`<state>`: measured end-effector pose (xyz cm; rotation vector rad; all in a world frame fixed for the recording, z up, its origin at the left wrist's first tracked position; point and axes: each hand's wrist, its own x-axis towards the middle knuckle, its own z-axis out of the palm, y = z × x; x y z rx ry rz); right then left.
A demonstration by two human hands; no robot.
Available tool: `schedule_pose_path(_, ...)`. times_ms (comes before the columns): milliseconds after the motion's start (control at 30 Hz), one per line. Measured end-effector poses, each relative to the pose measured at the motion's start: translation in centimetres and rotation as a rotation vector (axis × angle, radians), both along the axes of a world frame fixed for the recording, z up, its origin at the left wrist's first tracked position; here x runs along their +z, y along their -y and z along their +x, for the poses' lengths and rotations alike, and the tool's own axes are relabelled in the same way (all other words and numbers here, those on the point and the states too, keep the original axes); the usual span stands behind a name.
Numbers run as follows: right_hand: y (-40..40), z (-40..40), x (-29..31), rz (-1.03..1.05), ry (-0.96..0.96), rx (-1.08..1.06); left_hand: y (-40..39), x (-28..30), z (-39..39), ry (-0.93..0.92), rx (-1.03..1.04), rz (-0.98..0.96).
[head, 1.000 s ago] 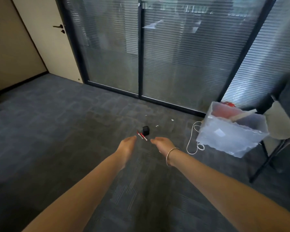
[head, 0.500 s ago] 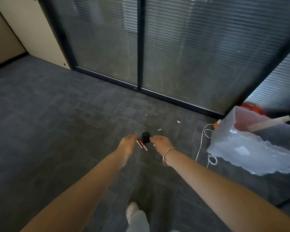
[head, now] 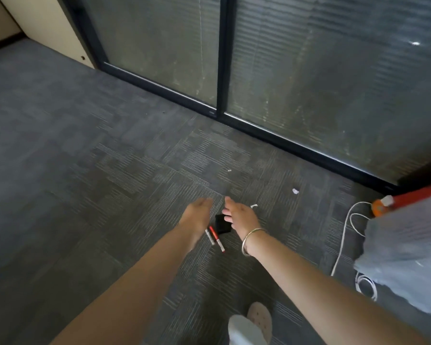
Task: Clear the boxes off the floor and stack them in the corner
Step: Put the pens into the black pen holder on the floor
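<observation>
Two bare arms are stretched out over a dark grey carpet floor (head: pixel 85 170) with thin striped squares. The left hand (head: pixel 197 215) is held flat with its fingers straight and close together, and nothing is held in it. The right hand (head: pixel 239 215) is spread loosely too, with its fingers pointing toward 11 o'clock, and nothing is gripped in it. A thin silver bangle (head: pixel 250 241) is worn on the right wrist.

A small black box (head: pixel 222 225) is seen on the carpet between the two hands, just under the right hand's fingers. Whether it is touched by them cannot be told. Two thin marker pens lie side by side at 7 o'clock from the box: a red and white pen (head: pixel 217 239) and a white pen (head: pixel 209 236), partly hidden by the left wrist.

Small white paper scraps (head: pixel 294 191) are scattered on the carpet at 2 o'clock from the box. A white cord (head: pixel 343 235) is looped on the floor at 3 o'clock, beside a crinkled clear plastic bin (head: pixel 408 257). An orange and red thing (head: pixel 408 195) lies behind the bin, and what it is cannot be told. A wall of dark-framed glass panels with blinds (head: pixel 309 70) is seen at 12 o'clock. A foot in a white clog shoe (head: pixel 259 319) is seen at 6 o'clock.
</observation>
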<state>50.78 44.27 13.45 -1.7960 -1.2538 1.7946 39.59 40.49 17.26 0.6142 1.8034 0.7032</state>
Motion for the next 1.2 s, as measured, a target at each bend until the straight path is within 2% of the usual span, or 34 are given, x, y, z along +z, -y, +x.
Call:
schedule_pose_path(67, -3.0, -0.1, -5.2, 0.033, 0.016, 0.016, -2.7, -5.4, -0.2, 0.014, 0.028, -0.001)
schedule_pose_path(100, -3.7, 0.0, -5.4, 0.054, 0.017, 0.026, -3.2, -5.8, -0.4, 0.019, 0.035, -0.009)
schedule_pose_path(133, -4.9, -0.3, -9.5, 0.039, 0.019, 0.045, -4.1, -9.7, -0.5, 0.023, 0.053, -0.014)
schedule_pose_path(167, -5.6, -0.4, -11.2, 0.065, 0.024, 0.039, -4.6, -11.4, -0.7, 0.027, 0.058, -0.028)
schedule_pose_path(367, -6.9, -1.9, -25.6, 0.084, 0.041, 0.056, -5.7, -26.3, -1.9, 0.027, 0.036, -0.060)
schedule_pose_path(600, -6.2, -3.1, -39.8, 0.151, 0.105, 0.173, -6.4, -40.5, -3.3, -0.131, -0.076, -0.066)
schedule_pose_path(867, -4.3, -1.9, -49.9, 0.237, 0.274, 0.307, -7.3, -49.5, -6.0, -0.311, -0.261, -0.082)
schedule_pose_path(967, -4.9, -1.4, -52.1, 0.320, 0.357, 0.366, -7.8, -51.7, -6.8, -0.318, -0.230, -0.092)
schedule_pose_path(1200, -4.7, -0.7, -55.6, 0.355, 0.412, 0.331, -7.6, -55.0, -6.6, -0.244, -0.198, -0.086)
